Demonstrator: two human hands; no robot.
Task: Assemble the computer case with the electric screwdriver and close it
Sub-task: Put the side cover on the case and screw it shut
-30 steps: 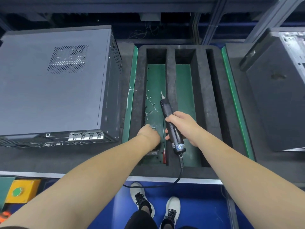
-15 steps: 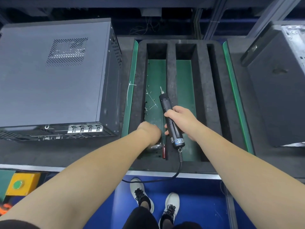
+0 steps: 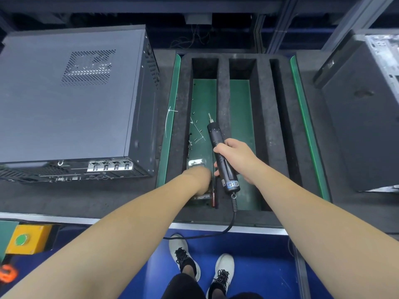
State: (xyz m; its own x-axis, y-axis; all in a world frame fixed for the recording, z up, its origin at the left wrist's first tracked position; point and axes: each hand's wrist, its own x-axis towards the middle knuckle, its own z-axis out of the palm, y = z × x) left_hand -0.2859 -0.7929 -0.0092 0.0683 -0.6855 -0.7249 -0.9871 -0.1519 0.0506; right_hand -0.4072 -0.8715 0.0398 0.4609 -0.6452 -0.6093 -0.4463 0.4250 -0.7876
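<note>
Two hands at the foam tray point(image 3: 222, 87): my right hand point(image 3: 236, 157) grips the electric screwdriver point(image 3: 220, 152) above it; my left hand point(image 3: 198, 180) dips into its left slot, fingers hidden, best pinching one screw.

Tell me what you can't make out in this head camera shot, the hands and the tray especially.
- Left hand, head view: fingers point down into the foam tray slot, hidden by its own wrist; grip unreadable.
- Metal container contents: covered by that hand.
- Loose screws: too small to type.
- Right-side case: cut by the frame edge.
</note>
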